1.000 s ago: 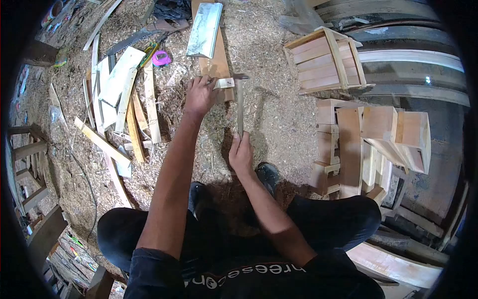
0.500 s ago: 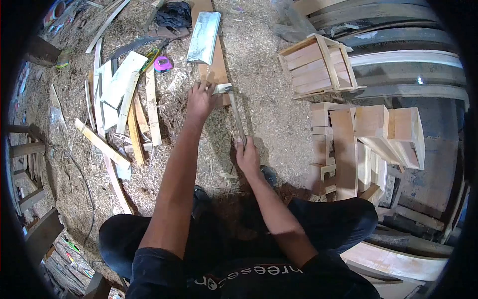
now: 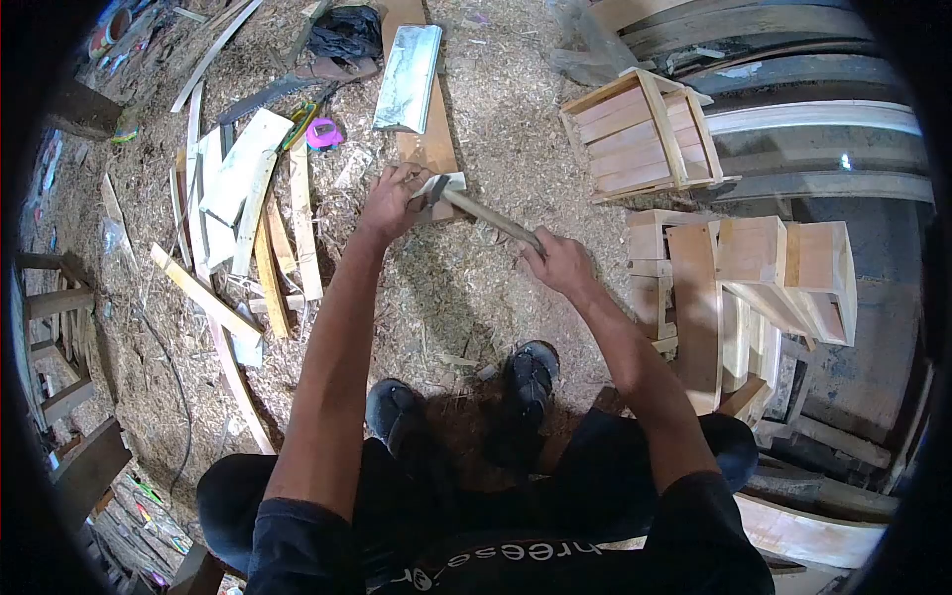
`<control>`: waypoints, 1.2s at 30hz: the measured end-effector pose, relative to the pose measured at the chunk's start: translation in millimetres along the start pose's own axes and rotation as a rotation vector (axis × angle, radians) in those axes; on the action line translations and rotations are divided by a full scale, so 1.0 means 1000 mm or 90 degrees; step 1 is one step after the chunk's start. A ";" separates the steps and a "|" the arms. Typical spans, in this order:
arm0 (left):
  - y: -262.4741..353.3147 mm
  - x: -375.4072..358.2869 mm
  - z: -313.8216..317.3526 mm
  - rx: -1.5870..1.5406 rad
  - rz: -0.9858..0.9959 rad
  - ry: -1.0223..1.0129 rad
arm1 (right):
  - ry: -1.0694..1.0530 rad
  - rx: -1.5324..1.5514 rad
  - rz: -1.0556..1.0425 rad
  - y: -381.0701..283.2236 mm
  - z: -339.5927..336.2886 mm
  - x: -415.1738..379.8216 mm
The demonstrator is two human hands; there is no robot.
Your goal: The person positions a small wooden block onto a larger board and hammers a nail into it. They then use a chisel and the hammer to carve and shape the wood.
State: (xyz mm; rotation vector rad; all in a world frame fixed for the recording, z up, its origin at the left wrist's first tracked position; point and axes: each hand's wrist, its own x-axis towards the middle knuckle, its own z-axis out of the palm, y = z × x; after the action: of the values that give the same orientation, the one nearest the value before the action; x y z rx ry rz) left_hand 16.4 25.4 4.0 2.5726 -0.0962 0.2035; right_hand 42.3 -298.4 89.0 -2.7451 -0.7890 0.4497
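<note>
My right hand (image 3: 557,260) is wrapped round the end of the wooden handle of a hammer (image 3: 491,217). The hammer's head lies at a small pale wood piece (image 3: 454,182), close to the fingers of my left hand (image 3: 395,201). Those fingers are bent at the left end of the piece, and whatever they pinch is too small to make out. Under the small piece is a long brown board (image 3: 426,149), which runs away from me. A whitish block (image 3: 408,79) rests on the board farther up.
Wood strips (image 3: 263,263), a pink tape measure (image 3: 323,133) and a handsaw (image 3: 260,99) lie on the left. A black bag (image 3: 344,32) is beyond them. On the right stand a slatted wooden crate (image 3: 640,134) and box-like wooden pieces (image 3: 749,253). My shoes (image 3: 533,372) are below.
My right hand has swung out to the right with the hammer, whose handle now slants. The hammer's head has shifted slightly left and down. My left hand has moved slightly left, and both shoes show more.
</note>
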 end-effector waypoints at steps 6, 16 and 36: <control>-0.002 -0.001 0.001 0.005 -0.015 0.006 | -0.006 -0.047 -0.042 0.021 -0.002 0.000; 0.007 -0.001 -0.008 -0.020 -0.055 -0.057 | 0.026 -0.020 -0.150 0.025 -0.002 -0.002; 0.048 0.005 0.004 0.109 -0.172 -0.002 | 0.180 0.326 0.219 -0.129 0.042 -0.032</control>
State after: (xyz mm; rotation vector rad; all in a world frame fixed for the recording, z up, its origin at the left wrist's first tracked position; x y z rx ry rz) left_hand 16.6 -17.2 26.7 2.7204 0.2773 0.1108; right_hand -58.9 -203.3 98.9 -2.3751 -0.1030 0.2665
